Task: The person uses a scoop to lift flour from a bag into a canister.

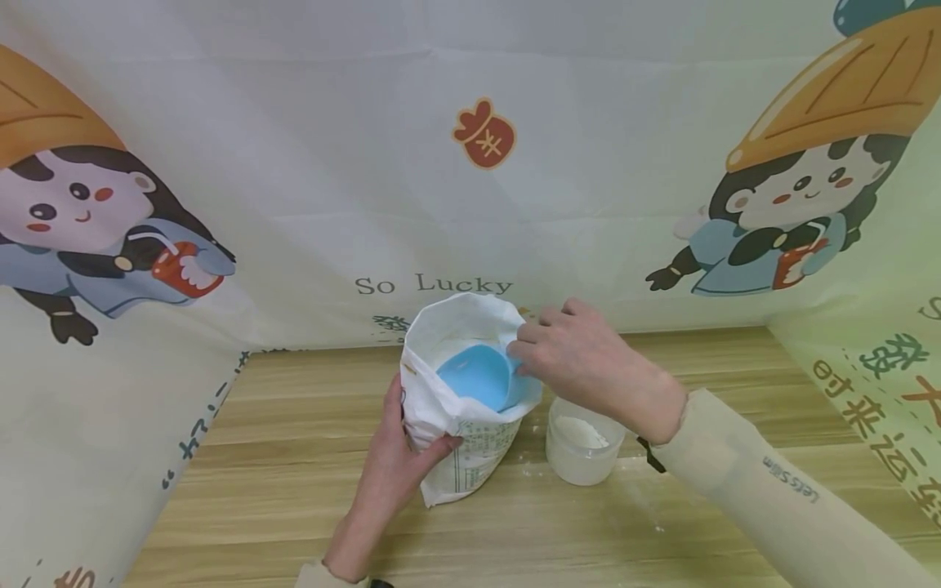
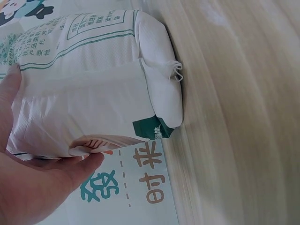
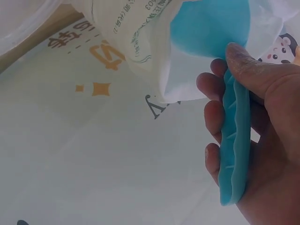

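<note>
A white bag (image 1: 485, 449) with green print stands upright on the table, its mouth wide. My left hand (image 1: 404, 457) grips its near left side, thumb on the front; the left wrist view shows the bag's stitched bottom edge (image 2: 176, 70) touching the table. Inside the mouth sits the bowl of a blue scoop (image 1: 478, 376). My right hand (image 1: 581, 359) holds the scoop by its ridged handle (image 3: 234, 140), fingers wrapped round it and thumb on top. White powder dusts that thumb. How much the bag holds is hidden.
Right of the bag, below my right forearm, stands a clear round tub (image 1: 584, 457) with white powder in it. Powder specks lie on the wooden table (image 1: 294, 490) around it. A printed cloth (image 1: 331, 163) rises behind and at both sides.
</note>
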`<state>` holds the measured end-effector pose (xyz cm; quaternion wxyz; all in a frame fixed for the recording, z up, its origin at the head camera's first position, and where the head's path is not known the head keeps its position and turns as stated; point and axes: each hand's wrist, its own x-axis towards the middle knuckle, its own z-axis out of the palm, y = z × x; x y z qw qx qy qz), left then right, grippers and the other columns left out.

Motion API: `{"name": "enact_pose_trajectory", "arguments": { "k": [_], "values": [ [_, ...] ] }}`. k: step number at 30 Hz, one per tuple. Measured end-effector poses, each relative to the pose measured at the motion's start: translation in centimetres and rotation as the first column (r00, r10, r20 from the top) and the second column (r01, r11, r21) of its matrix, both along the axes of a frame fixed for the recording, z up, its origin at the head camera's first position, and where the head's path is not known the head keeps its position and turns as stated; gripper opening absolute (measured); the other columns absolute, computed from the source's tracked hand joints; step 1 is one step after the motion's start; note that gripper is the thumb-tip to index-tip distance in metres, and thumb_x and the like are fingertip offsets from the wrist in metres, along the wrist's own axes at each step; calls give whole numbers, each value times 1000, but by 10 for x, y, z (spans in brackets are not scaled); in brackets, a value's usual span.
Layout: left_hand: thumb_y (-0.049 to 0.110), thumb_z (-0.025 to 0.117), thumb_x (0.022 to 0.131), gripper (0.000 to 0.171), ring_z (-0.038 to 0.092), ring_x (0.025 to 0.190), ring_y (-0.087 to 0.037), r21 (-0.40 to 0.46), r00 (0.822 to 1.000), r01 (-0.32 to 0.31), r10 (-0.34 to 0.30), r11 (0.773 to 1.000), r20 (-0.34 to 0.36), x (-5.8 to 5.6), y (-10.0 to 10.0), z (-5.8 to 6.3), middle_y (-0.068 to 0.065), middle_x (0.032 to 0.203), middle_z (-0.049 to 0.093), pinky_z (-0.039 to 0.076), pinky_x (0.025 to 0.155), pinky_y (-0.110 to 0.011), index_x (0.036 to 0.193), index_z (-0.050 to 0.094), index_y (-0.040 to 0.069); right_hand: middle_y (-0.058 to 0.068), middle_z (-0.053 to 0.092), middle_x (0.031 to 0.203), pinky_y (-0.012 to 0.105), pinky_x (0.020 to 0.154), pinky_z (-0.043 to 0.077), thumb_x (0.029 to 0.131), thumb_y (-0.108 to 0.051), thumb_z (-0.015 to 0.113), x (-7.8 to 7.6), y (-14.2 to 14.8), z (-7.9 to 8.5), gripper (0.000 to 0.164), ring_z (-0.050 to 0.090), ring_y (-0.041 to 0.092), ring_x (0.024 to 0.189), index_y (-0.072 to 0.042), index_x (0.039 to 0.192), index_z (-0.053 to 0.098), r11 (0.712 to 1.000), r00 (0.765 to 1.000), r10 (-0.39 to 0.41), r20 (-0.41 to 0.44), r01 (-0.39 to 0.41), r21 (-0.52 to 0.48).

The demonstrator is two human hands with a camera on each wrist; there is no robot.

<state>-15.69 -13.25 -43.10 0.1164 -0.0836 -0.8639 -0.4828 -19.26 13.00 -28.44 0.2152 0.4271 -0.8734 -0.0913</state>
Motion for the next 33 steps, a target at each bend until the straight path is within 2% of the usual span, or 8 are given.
{"name": "enact_pose_trajectory", "arguments": {
  "k": [9, 20, 25, 33],
  "values": [
    [18, 92, 79, 115, 55, 128, -37, 4, 1000, 8, -7, 1000, -18, -1, -2, 0, -16, 150, 50, 46, 106, -59, 165, 15, 20, -5, 70, 91, 32, 65, 44, 90, -36, 80, -3, -2, -8, 23, 62, 18, 80, -18, 103, 74, 1000, 1000, 14, 7, -13, -14],
    [21, 91, 80, 113, 57, 126, -37, 3, 999, 15, -15, 1000, -37, -2, -1, 0, -17, 149, 51, 47, 104, -60, 165, 17, 20, -3, 65, 92, 29, 61, 40, 97, -39, 73, -5, -1, -22, 25, 58, 18, 78, -17, 109, 71, 999, 1000, 5, 21, -4, -40],
    [19, 92, 79, 114, 56, 127, -38, 7, 999, 18, -17, 1000, -35, -2, -1, -1, -16, 150, 50, 46, 105, -60, 165, 16, 20, -2, 67, 97, 30, 60, 41, 97, -39, 73, -6, -1, -30, 27, 60, 18, 78, -16, 111, 70, 998, 1000, 8, -7, -9, -64],
    [19, 92, 80, 114, 56, 126, -37, 6, 1000, 9, -9, 1000, -17, -2, -1, 0, -16, 149, 51, 46, 105, -59, 165, 15, 20, 1, 69, 96, 31, 57, 40, 96, -34, 76, -6, -3, -46, 27, 61, 20, 76, -12, 111, 70, 986, 998, 29, -57, -38, -162]
  ]
}}
